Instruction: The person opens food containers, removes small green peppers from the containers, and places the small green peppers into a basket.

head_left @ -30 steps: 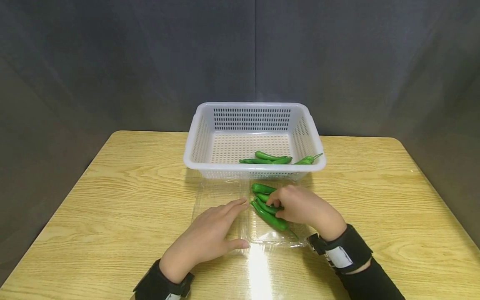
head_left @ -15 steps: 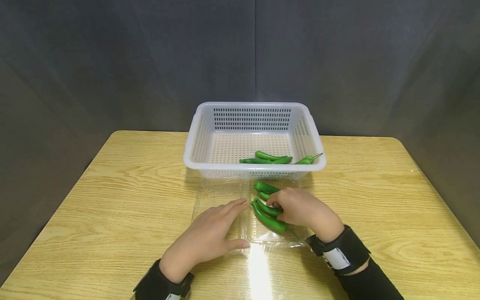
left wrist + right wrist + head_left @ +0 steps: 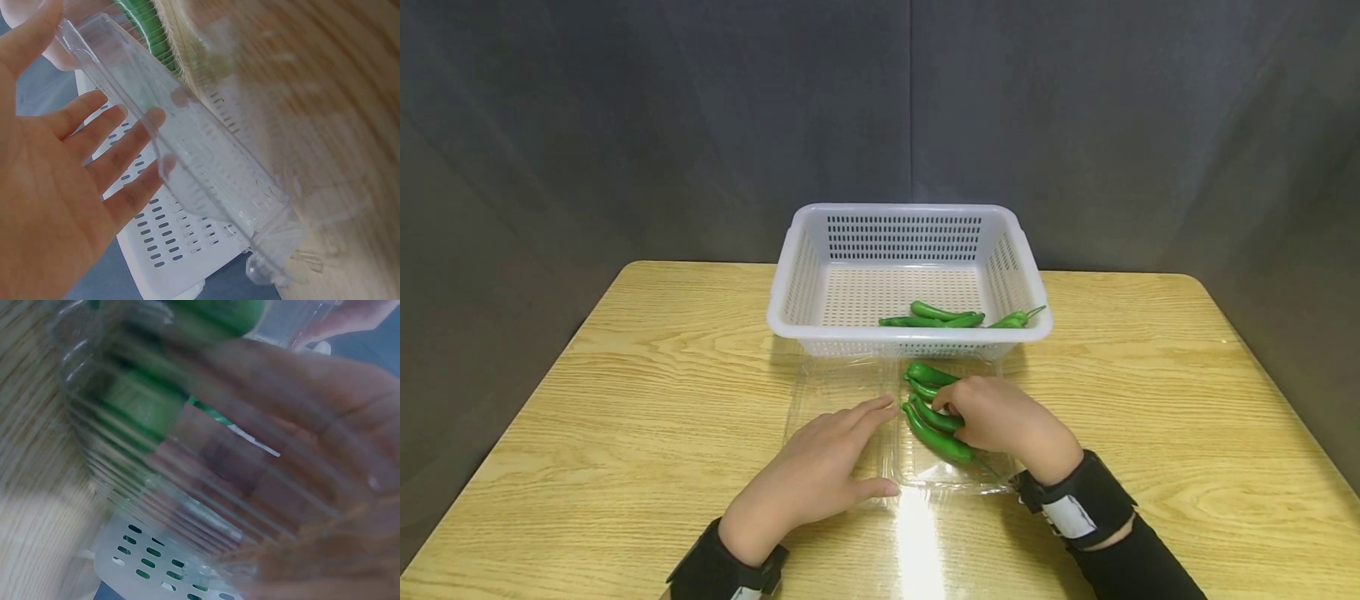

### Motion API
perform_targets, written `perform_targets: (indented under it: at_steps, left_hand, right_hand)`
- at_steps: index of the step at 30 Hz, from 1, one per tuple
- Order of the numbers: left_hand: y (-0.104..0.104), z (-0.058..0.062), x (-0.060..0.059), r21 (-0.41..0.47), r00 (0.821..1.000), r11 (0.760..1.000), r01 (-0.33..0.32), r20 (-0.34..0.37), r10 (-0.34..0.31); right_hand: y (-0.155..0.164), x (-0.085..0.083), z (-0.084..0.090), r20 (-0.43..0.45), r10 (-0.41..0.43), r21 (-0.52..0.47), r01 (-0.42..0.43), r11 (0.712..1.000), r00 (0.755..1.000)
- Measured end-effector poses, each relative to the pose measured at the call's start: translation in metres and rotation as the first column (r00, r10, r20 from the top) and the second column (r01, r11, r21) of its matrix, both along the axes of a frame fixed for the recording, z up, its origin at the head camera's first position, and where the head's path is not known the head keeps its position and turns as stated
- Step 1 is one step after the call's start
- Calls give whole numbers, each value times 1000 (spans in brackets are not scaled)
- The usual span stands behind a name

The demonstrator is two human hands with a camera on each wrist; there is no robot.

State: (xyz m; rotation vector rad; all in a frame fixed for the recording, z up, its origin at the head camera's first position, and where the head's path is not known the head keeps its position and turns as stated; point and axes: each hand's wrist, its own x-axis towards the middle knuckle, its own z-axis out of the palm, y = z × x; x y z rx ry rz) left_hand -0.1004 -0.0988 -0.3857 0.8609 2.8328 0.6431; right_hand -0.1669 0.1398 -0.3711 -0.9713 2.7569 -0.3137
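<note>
Head view: a pale wooden surface [image 3: 625, 375] with rounded corners stands before a dark grey curtain [image 3: 700, 125] that fills the far side of the room. A clear plastic clamshell tray [image 3: 850, 392] lies open at the middle, just near of a white slotted basket [image 3: 805, 275] holding a few green peppers [image 3: 943, 317]. The left hand [image 3: 820, 471] rests flat on the tray's left half, its fingers [image 3: 112, 140] straight and spread. The right hand [image 3: 1003, 417] reaches into the right half, fingers curled about one of the green chillies [image 3: 936, 429] lying there; the others sit just beside it. Black wrist straps [image 3: 1086, 504] show on both arms, and glare streaks the near edge of the surface.
</note>
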Motion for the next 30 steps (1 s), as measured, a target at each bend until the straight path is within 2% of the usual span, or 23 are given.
perform_targets:
  at_steps: [8,24,30]
  left_hand:
    - [0,-1,1,8,1000,1000,9,-26,-9]
    - [1,1,0,-15,1000,1000,4,2,-4]
    - [0,0,0,-1,1000,1000,15,-17,-15]
  right_hand:
    - [0,0,1,1,-10,13,10,1000,1000]
    - [0,3,7,34,-51,16,50,999,998]
    - [0,3,8,29,-58,19,58,998,998]
